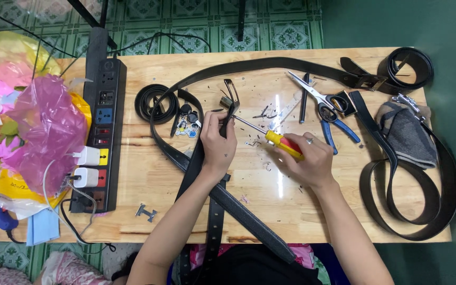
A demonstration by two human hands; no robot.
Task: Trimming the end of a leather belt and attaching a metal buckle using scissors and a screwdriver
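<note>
Nearest the camera, 2 black belts cross on the wooden worktop, one belt running diagonally toward the front edge. A small metal H-shaped buckle piece lies near that edge. The left hand is closed around a black belt end, pinning it just under its buckle clasp. The right hand is wrapped around a screwdriver with a yellow and red handle, its shaft pointing at the clasp. At left, a black power strip carries 2 white chargers, beside pink and yellow plastic bags. Farther back lie a coiled belt, blue-handled pliers, scissors and a grey cloth.
</note>
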